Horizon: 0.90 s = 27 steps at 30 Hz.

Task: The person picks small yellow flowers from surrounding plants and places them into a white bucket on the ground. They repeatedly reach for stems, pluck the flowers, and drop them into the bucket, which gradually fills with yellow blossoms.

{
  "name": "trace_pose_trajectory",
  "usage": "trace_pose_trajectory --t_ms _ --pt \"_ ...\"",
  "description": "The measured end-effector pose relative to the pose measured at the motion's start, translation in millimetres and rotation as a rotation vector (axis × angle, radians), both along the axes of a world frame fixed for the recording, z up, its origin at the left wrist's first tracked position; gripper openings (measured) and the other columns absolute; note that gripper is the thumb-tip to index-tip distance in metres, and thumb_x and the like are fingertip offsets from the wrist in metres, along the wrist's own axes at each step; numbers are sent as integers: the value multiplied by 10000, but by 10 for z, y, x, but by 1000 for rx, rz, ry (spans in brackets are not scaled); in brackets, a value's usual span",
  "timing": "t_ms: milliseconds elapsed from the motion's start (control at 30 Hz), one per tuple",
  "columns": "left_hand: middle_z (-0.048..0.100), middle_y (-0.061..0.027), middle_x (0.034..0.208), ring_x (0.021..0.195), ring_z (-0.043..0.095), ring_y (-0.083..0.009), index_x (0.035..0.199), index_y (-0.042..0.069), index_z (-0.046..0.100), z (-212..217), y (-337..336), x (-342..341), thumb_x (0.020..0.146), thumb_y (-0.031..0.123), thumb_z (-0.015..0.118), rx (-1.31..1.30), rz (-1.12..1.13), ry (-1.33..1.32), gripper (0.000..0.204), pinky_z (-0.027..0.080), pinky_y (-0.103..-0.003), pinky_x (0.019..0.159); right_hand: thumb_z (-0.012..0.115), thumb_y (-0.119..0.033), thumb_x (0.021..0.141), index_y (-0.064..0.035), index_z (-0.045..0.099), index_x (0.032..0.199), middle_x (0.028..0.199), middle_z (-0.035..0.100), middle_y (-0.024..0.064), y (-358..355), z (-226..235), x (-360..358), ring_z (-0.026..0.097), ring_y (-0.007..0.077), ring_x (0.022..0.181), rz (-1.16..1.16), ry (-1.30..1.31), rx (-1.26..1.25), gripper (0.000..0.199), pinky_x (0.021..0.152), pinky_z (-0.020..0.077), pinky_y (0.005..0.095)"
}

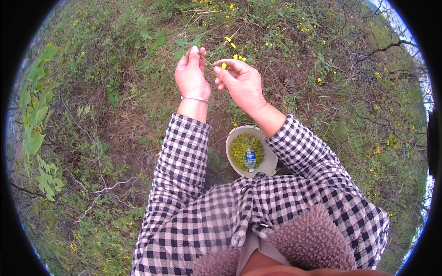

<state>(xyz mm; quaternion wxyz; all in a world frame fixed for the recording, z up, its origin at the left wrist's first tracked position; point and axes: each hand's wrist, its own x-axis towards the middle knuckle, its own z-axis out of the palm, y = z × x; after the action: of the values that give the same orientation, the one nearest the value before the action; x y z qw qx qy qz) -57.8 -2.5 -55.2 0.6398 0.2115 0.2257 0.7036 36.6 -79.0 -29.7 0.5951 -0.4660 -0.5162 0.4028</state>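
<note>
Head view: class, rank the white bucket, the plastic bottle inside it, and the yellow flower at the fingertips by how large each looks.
1. White bucket, largest.
2. Plastic bottle, lying on the picked blossoms in it.
3. Yellow flower, smallest, though it sits nearer the camera.

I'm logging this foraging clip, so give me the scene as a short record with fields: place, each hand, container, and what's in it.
place: scrubby ground with weeds and yellow wildflowers
left hand: fingers pinch a thin green stem; a bracelet on the wrist
right hand: fingers at a small yellow flower
container: pale bucket below the forearms
contents: picked yellow-green flowers and a small plastic bottle
</note>
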Motion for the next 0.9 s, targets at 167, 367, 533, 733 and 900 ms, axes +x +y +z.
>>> trace_pose_trajectory --t_ms 167,367,533,733,900 --pt "654 -35 901 840 621 -126 982 41 624 -68 4 -17 932 155 621 -40 -22 -38 125 508 -260 796 647 -79 895 -9 682 1046 776 668 39 -10 -15 25 599 61 644 -50 45 19 170 594 503 198" --pt "649 -12 871 800 608 -99 976 61 626 -154 60 -50 944 150 600 -131 25 -90 99 493 -239 754 628 -19 891 9 693 1036 895 672 58 -57 -145 46 621 74 701 -84 -94 164 162 639 531 208" --pt "651 -17 878 824 612 -116 973 62 624 -252 134 -183 932 149 618 -155 22 -168 96 504 -264 781 649 -17 859 -19 713 1004 854 685 80 -384 -201 325 641 88 708 34 -346 25 158 632 535 229" --pt "652 -22 890 847 619 -129 978 54 624 -335 136 -202 925 148 629 -135 -83 -180 109 515 -277 814 671 -110 824 -63 722 980 829 705 140 -706 -134 789 691 220 706 654 -1142 -181 171 666 558 330" --pt "649 -35 898 849 620 -128 986 36 621 -261 117 -84 926 145 626 -87 -174 -155 124 523 -273 813 672 -146 867 -52 680 1083 978 694 120 -120 199 758 677 148 749 -78 -961 368 236 688 569 290"
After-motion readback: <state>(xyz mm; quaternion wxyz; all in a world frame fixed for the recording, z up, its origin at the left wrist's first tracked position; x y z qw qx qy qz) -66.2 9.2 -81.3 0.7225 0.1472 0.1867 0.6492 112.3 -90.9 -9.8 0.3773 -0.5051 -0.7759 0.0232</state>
